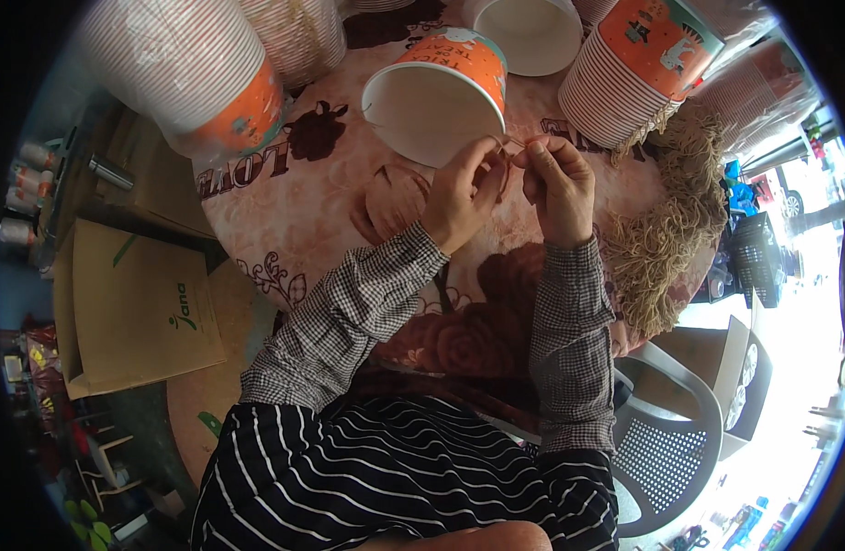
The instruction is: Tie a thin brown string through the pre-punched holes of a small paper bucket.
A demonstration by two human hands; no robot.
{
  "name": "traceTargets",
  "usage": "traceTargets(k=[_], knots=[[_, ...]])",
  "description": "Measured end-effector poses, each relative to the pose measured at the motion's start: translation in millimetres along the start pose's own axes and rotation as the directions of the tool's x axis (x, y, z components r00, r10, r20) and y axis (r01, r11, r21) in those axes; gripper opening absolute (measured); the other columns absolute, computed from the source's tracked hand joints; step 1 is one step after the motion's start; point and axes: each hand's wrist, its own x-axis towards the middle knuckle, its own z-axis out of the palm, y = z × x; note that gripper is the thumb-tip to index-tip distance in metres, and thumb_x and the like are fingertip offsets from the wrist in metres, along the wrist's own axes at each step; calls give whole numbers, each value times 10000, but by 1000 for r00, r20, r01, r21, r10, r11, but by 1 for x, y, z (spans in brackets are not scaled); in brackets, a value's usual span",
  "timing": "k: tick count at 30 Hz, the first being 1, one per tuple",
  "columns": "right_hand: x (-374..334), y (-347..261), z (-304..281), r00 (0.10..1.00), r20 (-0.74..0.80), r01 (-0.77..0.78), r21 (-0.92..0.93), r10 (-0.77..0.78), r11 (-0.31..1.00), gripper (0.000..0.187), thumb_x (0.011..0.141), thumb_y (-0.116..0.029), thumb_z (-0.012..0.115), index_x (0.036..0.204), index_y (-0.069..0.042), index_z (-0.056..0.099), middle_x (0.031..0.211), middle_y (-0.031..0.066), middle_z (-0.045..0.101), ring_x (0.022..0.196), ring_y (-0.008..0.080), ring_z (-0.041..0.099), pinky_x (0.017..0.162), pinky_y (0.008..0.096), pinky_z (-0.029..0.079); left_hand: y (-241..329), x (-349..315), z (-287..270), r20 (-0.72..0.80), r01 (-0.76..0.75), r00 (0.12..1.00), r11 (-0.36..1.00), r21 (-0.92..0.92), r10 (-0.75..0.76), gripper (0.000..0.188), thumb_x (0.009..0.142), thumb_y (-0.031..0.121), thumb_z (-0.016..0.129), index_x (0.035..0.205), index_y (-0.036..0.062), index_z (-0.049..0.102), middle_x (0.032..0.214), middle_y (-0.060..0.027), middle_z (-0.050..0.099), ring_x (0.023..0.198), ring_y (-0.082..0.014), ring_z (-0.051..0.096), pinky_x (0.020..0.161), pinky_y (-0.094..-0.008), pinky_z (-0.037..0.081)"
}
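My left hand (pixel 464 195) and my right hand (pixel 562 188) meet over the table, each with thumb and fingertips pinched together. Between them runs a short thin tan string (pixel 511 144), partly hidden by the fingers. Just beyond my hands, an orange and white paper tub (pixel 459 53) lies tipped, its wide white mouth toward me. The fingertips are close to its right rim; whether they touch it I cannot tell. A heap of tan string (pixel 665 248) spreads over the table's right side.
Nested stacks of paper tubs stand at the back left (pixel 174 64) and back right (pixel 624 78). Another white tub (pixel 528 32) lies behind. A flower-patterned cloth covers the round table (pixel 285 207). Left is a cardboard box (pixel 147 308); right, a grey chair (pixel 665 450).
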Motion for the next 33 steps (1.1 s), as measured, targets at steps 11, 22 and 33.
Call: traceTargets(k=[11,22,33], knots=[[-9,-7,8,969,235,-40,-140,72,989,57,901,-74,590,907,-22,612,731,51,654,540,64,548,460,177,421,6,11,-14,-93,-280,948,936,213,305,187,783,-53,606,950,20,650,907,-89,536,822,-219,593,685,-316,513],[-9,-4,9,969,78,248,-242,-236,938,110,879,-58,624,959,5,667,777,58,679,579,73,587,496,187,451,12,18,-23,-27,-383,917,899,212,398,142,740,-40,660,869,12,632,850,-75,548,782,-218,585,651,-318,492],[-14,-18,14,990,107,115,-238,-92,964,76,891,-44,595,909,19,635,737,92,669,518,92,563,460,205,452,4,17,-26,92,-381,925,909,172,370,128,756,-8,656,875,-1,609,862,-78,586,802,-222,617,673,-334,518]])
